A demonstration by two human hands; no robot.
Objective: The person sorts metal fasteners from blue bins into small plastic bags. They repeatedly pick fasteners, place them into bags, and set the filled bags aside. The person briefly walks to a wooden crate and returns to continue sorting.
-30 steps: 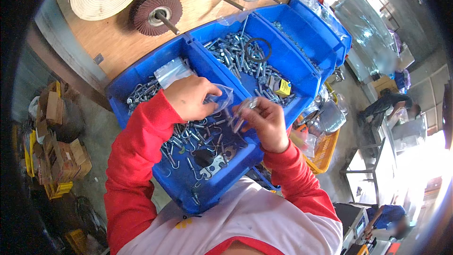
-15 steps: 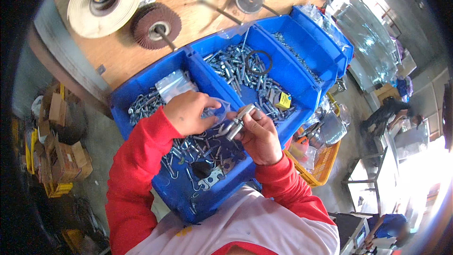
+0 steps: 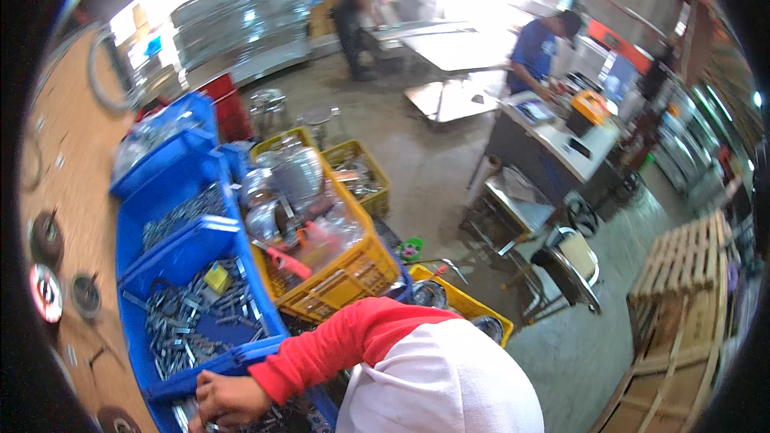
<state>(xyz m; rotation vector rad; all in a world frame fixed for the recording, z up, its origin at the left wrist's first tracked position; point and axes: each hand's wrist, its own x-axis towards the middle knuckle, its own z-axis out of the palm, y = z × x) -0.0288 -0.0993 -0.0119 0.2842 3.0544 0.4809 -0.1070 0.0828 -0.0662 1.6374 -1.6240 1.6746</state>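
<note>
My right hand (image 3: 228,401) is low at the left, over the front end of the blue bins, its red sleeve reaching in from the body. Its fingers are curled closed. A bit of shiny metal shows beneath them at the lower edge, so it seems to hold a small metal part, mostly hidden. Just beyond the hand, a blue bin (image 3: 269,305) holds many loose bolts (image 3: 180,329) and a small yellow box (image 3: 216,277). Small screws (image 3: 184,216) fill the bin behind it. My left hand is out of view.
A wooden board (image 3: 76,168) with abrasive wheels (image 3: 48,238) runs along the left. Yellow crates (image 3: 341,277) of wrapped parts stand beside the bins. Two people work farther off, one in blue (image 3: 533,52) at a workbench (image 3: 553,140). Wooden pallets (image 3: 678,305) lean at the right.
The view has swung to the right, so the bins now lie at the left. My left hand, earlier beside a clear plastic bag, has left the picture. My right hand shows lower and farther left.
</note>
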